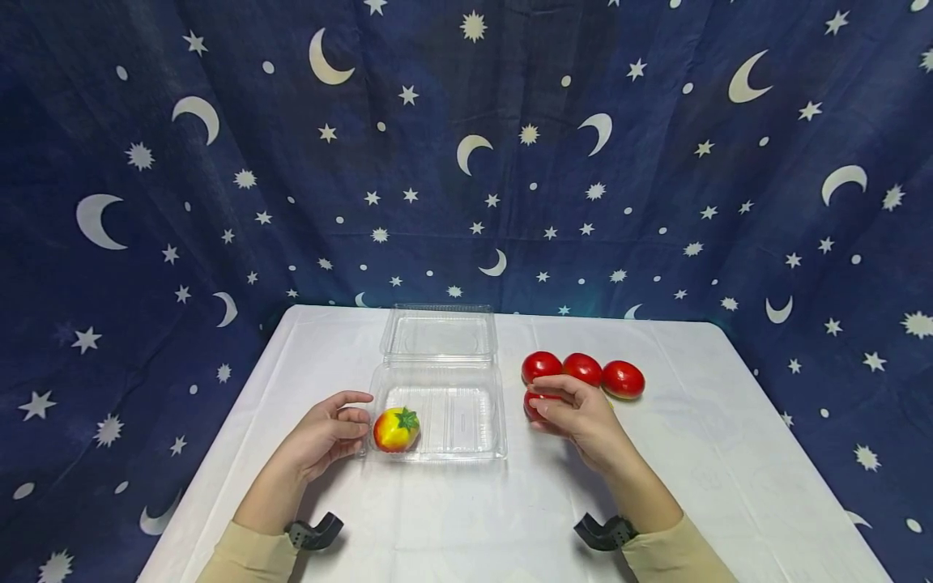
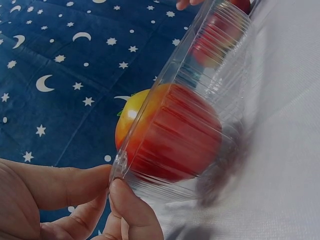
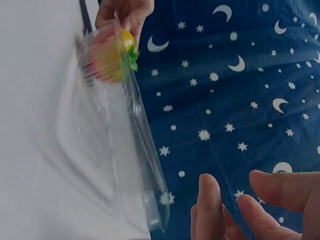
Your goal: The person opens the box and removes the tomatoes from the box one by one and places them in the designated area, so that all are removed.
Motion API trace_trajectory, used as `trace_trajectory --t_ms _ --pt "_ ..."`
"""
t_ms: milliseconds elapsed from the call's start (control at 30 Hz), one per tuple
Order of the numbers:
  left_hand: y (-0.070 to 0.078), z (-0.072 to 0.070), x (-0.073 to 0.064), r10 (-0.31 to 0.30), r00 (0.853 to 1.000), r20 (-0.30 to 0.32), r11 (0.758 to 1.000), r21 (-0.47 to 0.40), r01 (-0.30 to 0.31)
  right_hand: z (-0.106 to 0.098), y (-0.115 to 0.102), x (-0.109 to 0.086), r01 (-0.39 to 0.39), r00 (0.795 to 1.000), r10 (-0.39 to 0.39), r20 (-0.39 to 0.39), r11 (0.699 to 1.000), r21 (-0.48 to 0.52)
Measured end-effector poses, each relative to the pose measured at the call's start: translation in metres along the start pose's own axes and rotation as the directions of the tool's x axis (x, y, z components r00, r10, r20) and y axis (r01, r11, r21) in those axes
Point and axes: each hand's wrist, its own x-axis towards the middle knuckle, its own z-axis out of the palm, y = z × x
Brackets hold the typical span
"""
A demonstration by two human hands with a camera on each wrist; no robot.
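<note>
My left hand (image 1: 331,433) pinches the left rim of a clear plastic clamshell box (image 2: 121,159) between thumb and finger. The box lies unfolded, its hinged lid (image 1: 439,334) spread toward the back. Inside the base, at the front left corner, rests a yellow-and-red tomato (image 1: 396,429) with a green leafy top. My right hand (image 1: 583,417) is over a red tomato (image 1: 537,405) to the right of the box and partly covers it. In the right wrist view, the thumb and fingers stand apart with nothing between them.
Behind the right hand, a row of shiny red tomatoes (image 1: 581,369) sits on the white tablecloth (image 1: 452,526). A dark blue curtain (image 1: 437,162) with moons and stars hangs behind the table. Each wrist wears a black band mount (image 1: 315,533).
</note>
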Motion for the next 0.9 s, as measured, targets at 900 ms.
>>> trace_trajectory --t_ms 900 --pt "0.001 0.003 0.001 -0.002 1.0 -0.007 1.0 0.01 0.003 0.06 0.001 0.023 -0.032 0.988 0.031 0.15 0.999 0.004"
